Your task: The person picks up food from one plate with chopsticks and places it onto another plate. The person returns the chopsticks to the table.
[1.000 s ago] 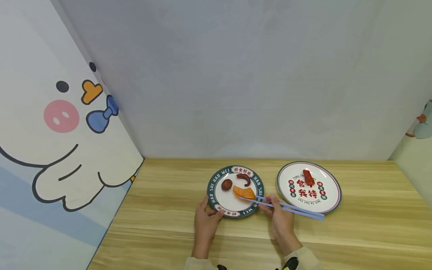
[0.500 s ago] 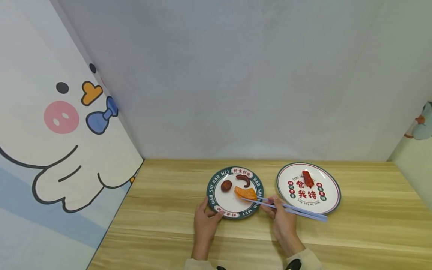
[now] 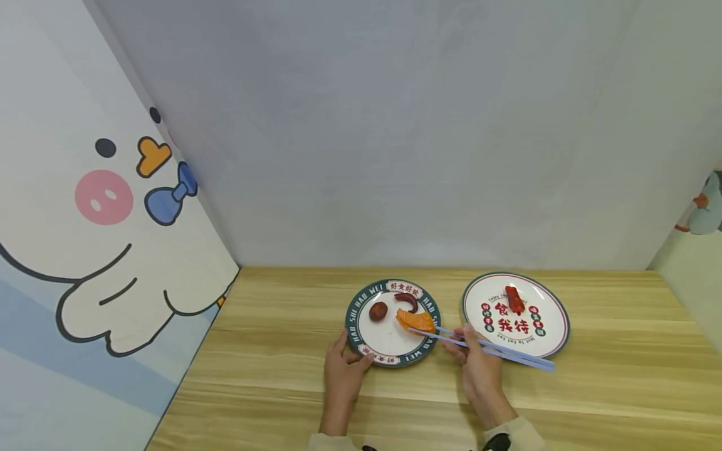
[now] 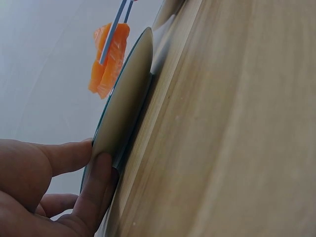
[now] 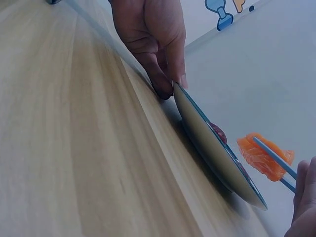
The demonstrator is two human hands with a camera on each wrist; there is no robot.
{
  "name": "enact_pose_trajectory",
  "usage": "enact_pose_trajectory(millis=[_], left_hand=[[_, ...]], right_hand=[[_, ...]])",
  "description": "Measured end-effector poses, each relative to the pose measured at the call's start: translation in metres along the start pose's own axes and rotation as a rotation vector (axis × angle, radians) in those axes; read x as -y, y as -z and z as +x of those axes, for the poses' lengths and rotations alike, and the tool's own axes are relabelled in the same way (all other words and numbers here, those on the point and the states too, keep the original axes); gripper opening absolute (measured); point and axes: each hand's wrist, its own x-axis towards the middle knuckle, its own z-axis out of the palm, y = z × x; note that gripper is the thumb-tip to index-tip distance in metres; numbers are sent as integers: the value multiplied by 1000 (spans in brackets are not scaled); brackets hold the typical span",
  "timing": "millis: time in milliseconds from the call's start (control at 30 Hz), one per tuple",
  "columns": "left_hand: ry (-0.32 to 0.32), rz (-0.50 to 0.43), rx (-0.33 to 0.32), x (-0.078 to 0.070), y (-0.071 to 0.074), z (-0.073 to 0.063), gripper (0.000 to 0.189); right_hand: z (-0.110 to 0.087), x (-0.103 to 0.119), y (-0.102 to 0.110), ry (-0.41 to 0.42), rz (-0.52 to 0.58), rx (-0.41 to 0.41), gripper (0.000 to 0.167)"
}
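Observation:
My left hand (image 3: 345,373) grips the near-left rim of a green-rimmed plate (image 3: 354,326), thumb on top and fingers underneath in the left wrist view. My right hand (image 3: 479,369) holds a pair of light blue chopsticks (image 3: 519,356). Pinched between their tips is an orange, white-streaked salmon piece (image 3: 416,321), raised above the plate's right side, as the right wrist view shows the salmon (image 5: 266,157) apart from the rim. A round brown piece of food (image 3: 378,311) and a dark red, curled tentacle-like piece (image 3: 407,300) lie on the plate.
Right of the green-rimmed plate stands a white plate (image 3: 479,300) with red lettering, bearing a red, oblong piece of food (image 3: 514,300). Both stand on a wooden table (image 3: 271,351), near a grey back wall (image 3: 395,156). A cartoon-printed panel (image 3: 113,282) borders the left side.
The salmon piece has shifted a little to the right, between the chopsticks. My right hand has moved slightly right and down in view. My left hand stays at the plate's rim.

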Motion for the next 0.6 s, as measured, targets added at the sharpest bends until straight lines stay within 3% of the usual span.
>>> enact_pose_trajectory(millis=[600], left_hand=[[11,3,0,-2,0,-1,77]], right_hand=[[0,12,4,15,84,6,38]])
